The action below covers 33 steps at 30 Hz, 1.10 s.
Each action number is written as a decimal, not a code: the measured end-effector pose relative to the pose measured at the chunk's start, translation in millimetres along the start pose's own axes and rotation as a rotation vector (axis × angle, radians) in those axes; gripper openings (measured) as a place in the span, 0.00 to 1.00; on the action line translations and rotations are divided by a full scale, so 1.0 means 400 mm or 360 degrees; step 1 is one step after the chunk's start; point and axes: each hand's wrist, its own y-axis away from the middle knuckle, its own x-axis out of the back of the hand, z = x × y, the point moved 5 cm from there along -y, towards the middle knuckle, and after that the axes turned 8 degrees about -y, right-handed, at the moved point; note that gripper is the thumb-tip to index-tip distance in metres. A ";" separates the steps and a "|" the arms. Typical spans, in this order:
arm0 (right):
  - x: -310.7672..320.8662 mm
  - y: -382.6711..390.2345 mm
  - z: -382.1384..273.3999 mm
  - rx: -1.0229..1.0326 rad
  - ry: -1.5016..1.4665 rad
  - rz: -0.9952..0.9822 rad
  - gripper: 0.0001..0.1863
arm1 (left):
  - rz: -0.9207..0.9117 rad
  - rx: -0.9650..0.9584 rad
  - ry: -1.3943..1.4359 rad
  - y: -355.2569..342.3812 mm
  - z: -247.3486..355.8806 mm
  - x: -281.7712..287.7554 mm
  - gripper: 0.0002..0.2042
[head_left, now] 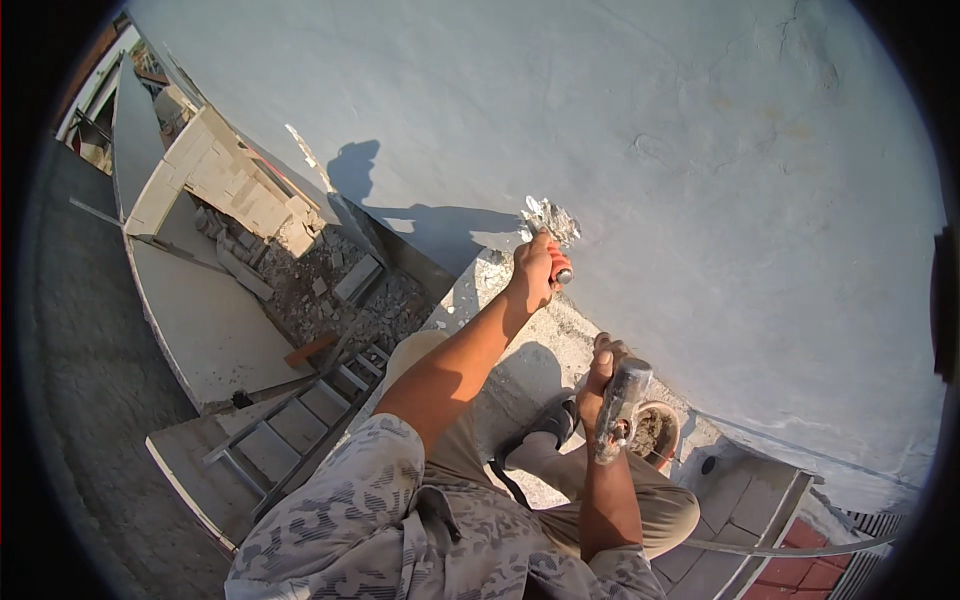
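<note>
My left hand (pixel 536 268) is closed round the red grip of a chisel (pixel 562 268). The chisel points at a chipped patch (pixel 550 220) on the grey plastered wall, where pale broken material shows. Lower down and to the right, my right hand (pixel 598 378) grips a hammer with a heavy metal head (pixel 625 398). Most of its handle is hidden. The hammer is held apart from the chisel. Under both hands runs a rough concrete ledge (pixel 515 385), and my shod foot (pixel 560 420) rests on it.
A reddish-brown pot (pixel 668 450) with crumbly grey material stands beside my right forearm. To the left the ledge drops off toward rubble (pixel 320 280), broken blocks and pale panels (pixel 215 310). A metal ladder (pixel 300 430) leans there. Block masonry (pixel 730 510) lies at lower right.
</note>
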 end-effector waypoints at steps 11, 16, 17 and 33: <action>-0.044 0.111 0.098 -0.0986 -0.0204 -0.0435 0.13 | 0.0059 -0.0007 0.0139 -0.066 -0.080 0.089 0.18; -0.027 0.101 0.086 -0.0739 -0.0029 -0.0557 0.13 | -0.0189 0.0035 0.0169 -0.078 -0.100 0.125 0.20; -0.029 0.096 0.077 -0.0643 -0.0017 -0.0552 0.14 | -0.0186 0.0030 0.0172 -0.085 -0.095 0.141 0.20; -0.122 0.022 0.072 -0.0322 0.0235 -0.0771 0.06 | -0.0373 0.0025 0.0221 -0.081 -0.055 0.112 0.22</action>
